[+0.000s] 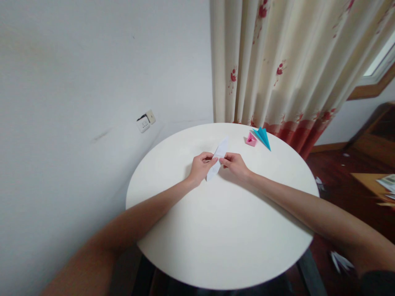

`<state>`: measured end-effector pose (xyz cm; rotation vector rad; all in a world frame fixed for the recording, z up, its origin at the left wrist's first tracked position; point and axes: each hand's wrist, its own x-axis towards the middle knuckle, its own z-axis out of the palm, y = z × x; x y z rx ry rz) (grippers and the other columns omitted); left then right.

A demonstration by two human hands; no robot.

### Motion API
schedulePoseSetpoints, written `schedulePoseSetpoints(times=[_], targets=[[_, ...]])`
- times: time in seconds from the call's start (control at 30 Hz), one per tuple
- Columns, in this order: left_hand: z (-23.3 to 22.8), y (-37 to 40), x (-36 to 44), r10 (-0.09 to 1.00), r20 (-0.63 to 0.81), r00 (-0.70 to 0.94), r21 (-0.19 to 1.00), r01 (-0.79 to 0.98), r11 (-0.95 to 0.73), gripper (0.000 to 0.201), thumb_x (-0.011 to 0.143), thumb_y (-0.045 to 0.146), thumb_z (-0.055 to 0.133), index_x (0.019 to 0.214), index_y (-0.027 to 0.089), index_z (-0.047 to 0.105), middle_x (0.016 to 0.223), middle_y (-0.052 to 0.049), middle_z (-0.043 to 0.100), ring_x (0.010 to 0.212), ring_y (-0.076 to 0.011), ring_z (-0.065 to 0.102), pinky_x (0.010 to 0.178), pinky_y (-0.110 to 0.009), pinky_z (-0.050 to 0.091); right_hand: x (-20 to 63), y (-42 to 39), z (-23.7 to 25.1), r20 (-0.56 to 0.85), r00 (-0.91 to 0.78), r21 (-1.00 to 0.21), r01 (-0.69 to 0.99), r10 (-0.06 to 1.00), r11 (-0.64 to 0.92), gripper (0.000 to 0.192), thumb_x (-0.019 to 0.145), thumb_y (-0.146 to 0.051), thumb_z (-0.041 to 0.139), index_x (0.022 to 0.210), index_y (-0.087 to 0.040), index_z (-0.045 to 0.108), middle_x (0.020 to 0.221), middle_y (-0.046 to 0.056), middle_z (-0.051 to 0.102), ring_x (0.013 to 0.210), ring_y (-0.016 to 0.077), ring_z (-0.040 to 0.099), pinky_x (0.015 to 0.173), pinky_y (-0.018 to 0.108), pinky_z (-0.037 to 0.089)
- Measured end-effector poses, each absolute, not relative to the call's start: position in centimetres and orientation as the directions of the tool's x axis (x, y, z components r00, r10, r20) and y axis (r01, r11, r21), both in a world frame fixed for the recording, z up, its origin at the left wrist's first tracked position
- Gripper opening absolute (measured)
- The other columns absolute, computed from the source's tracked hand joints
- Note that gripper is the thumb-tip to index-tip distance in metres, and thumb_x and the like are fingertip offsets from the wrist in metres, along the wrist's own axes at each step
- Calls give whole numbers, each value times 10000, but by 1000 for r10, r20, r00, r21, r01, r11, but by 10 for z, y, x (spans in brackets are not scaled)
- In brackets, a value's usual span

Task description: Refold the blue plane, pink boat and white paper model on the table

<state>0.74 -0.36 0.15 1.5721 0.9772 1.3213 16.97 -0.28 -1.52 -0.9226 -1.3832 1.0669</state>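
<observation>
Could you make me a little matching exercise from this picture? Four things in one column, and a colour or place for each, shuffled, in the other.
Things
1. White folded paper
2. Paper plane
3. Small paper shape beside the plane
4. Socket

Colours and places
A. Pink
B. On the wall
C. Blue
D. Held by the left hand and right hand

Pairs: 1-D; 2-C; 3-A; 4-B

Beyond and right of the paper [220,150] between left hand [201,167] and right hand [237,163], a paper figure [251,140] and (just right) a paper plane [263,137] lie on the table [222,238], before the curtain [277,61].
</observation>
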Motion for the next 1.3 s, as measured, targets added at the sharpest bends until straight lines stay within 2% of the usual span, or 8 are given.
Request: schedulePoseSetpoints(times=[0.2,0.37,0.5,0.7,0.87,1.0,1.13,1.3], targets=[[8,-4,3,873,463,154,860,160,-484,195,753,365,759,787,173,762,851,-50,651,791,-167,627,684,-274,508,170,-2,-12,298,-99,-955,-48,950,294,262,672,-424,726,653,-177,645,627,-4,605,581,129,500,559,263,408],[19,-9,0,796,600,82,752,281,-596,154,740,363,788,758,211,778,904,-53,630,835,-171,600,716,-281,497,173,-5,-3,344,-104,-939,-44,933,341,274,703,-451,728,702,-180,693,662,6,640,602,136,512,580,271,424],[21,-12,1,777,618,120,741,242,-627,158,772,365,766,776,208,780,897,-59,659,823,-173,617,735,-284,504,174,-6,3,380,-113,-925,-45,918,377,266,723,-450,722,741,-184,722,725,23,682,642,148,535,616,285,452],[16,-12,4,877,459,140,873,110,-474,260,764,414,757,841,167,780,888,-76,738,800,-199,664,733,-299,511,174,-7,5,393,-144,-918,-11,908,396,291,712,-482,722,700,-195,677,715,21,672,635,154,545,613,298,475],[13,-12,6,936,322,142,946,-23,-322,330,705,427,803,865,141,775,858,-81,764,755,-209,686,708,-312,521,174,-5,0,437,-41,-900,-25,899,436,300,685,-443,774,736,-201,605,648,-18,588,593,136,527,545,269,460],[10,-10,6,961,202,190,976,-117,-182,375,658,413,847,889,129,766,862,-100,767,741,-211,693,704,-324,531,173,-3,-3,387,-34,-922,-26,922,386,317,702,-465,764,741,-190,611,649,-8,599,576,127,524,503,252,431],[7,-7,4,962,149,229,981,-160,-113,428,617,408,878,901,112,756,889,-122,766,777,-220,707,775,-358,543,172,-5,-3,324,-12,-945,-58,946,323,347,689,-477,762,844,-190,644,656,-5,631,584,140,559,499,253,429],[4,-3,2,953,129,275,985,-143,-92,436,620,440,878,884,116,757,895,-125,766,786,-228,709,800,-377,542,172,-7,-6,391,-56,-915,86,919,395,278,764,-440,682,672,-179,657,641,21,642,587,145,544,557,281,437]])
